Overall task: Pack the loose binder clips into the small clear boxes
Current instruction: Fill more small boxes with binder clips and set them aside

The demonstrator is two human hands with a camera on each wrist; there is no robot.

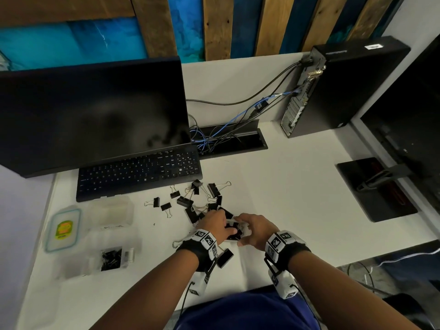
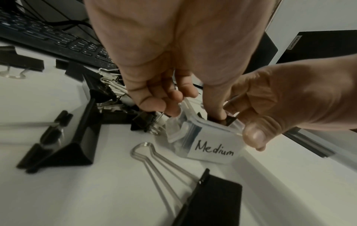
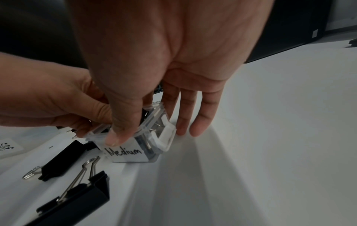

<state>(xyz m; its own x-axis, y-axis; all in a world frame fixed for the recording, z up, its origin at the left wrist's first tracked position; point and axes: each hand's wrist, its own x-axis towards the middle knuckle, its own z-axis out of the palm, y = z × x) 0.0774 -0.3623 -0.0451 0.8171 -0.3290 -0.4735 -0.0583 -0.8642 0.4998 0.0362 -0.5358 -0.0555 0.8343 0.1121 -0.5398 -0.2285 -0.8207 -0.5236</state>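
Between both hands point(image 1: 234, 231), upright Medium box point(image 2: 210, 146)

A dark monitor point(image 1: 92, 110) stands at the tabletop's point(image 1: 297, 186) far left, with a black keyboard point(image 1: 140, 173) just in front of it. A black computer tower point(image 1: 342, 86) stands at the far right corner, its cables point(image 1: 250, 108) running into a cable slot point(image 1: 233, 139) behind the keyboard. A second monitor's base point(image 1: 376, 186) sits by the right edge.
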